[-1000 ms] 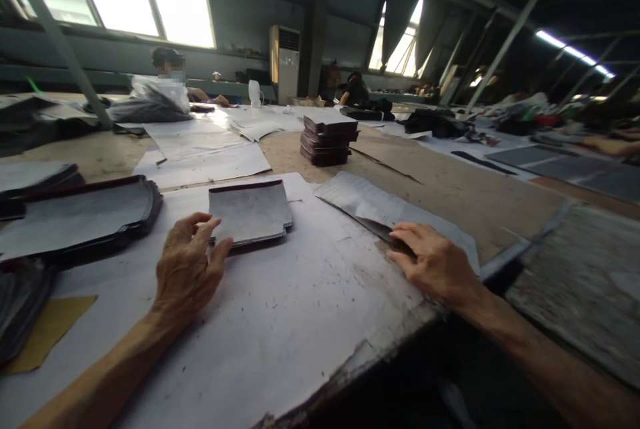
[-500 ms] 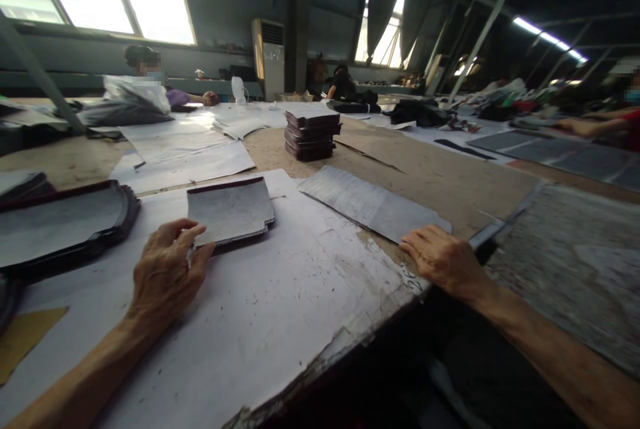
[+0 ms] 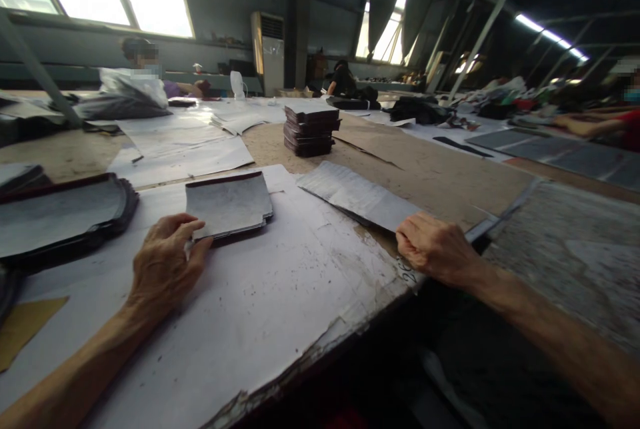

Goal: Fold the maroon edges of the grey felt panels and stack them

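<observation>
My right hand [image 3: 435, 249] is closed on the near end of a long pale-grey sheet piece [image 3: 357, 194], its fingers curled over the edge. That end is raised a little above the table, while the far end lies low. On the left, my left hand [image 3: 167, 259] rests beside a small stack of grey-white pieces with a dark red top edge [image 3: 233, 202]. Its thumb and forefinger are bent toward each other at the stack's near left corner. A small white thing shows between them, too little visible to name.
A larger stack of dark-edged pieces [image 3: 60, 219] lies at the left, with a yellowish card [image 3: 30, 329] nearer. A dark red bundle pile [image 3: 310, 129] stands mid-table. White paper [image 3: 240, 322] covers the near table up to its worn edge. Co-workers sit at the far side and right.
My right hand has lifted the near end of the long grey piece slightly and shifted a little left. The left hand stays at the small stack.
</observation>
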{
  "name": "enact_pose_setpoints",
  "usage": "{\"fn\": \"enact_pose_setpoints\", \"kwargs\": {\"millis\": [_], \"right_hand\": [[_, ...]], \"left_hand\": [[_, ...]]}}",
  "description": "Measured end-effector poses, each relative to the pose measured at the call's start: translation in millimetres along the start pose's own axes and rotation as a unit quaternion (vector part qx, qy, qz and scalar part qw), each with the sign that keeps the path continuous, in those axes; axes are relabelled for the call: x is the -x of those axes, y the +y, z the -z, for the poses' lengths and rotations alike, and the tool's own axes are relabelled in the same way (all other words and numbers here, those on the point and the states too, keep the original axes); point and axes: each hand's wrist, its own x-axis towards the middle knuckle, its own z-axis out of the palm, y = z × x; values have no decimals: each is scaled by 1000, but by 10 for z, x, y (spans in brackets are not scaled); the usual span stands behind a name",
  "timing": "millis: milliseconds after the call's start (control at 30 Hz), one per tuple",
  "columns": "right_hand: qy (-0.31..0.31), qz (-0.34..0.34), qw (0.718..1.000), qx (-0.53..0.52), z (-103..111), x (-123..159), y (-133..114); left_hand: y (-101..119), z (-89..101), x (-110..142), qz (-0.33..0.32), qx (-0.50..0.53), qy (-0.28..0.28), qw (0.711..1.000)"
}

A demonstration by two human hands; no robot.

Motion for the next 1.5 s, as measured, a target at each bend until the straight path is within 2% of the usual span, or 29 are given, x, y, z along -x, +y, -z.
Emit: {"fn": "enact_pose_setpoints", "kwargs": {"millis": [67,200,300,400,533,600,633,700,800,867,1067,1300,1500], "right_hand": [[-26,-14,998,-56,-33,-20,40],[-65,-61,983,-159,-133,-43,173],[-70,-82,974,-199,-157,-47,212],[-72,-85,969,-219,-138,-52,212],[-96,-90,961,-244,-114,-60,253],[-112,-95,955,-257,-120,-63,288],[-120,-98,952,-263,-127,-64,304],[-133,-104,948,-269,-143,-68,324],[-145,-108,947,-267,-154,-76,319],[-144,-106,949,-258,-152,-85,303],[-129,-108,965,-203,-150,-81,259],[-103,-117,984,-89,-105,-25,160],[-113,-119,986,-36,-62,-114,230]], "left_hand": [[19,28,15,-32,9,22,999],[55,86,55,-150,55,84,984],[179,77,80,-237,110,80,962],[515,11,82,-304,179,-16,936],[1223,-67,31,-359,229,-175,888],[1569,-111,-13,-388,246,-223,860],[1716,-142,-37,-392,254,-238,852],[1942,-223,-81,-369,266,-248,856],[2113,-349,-125,-319,274,-247,873],[2143,-399,-138,-305,275,-244,879],[2145,-406,-107,-319,243,-238,885],[2175,-514,-52,-224,212,-221,925],[2181,-525,-39,-250,195,-187,930]]}}
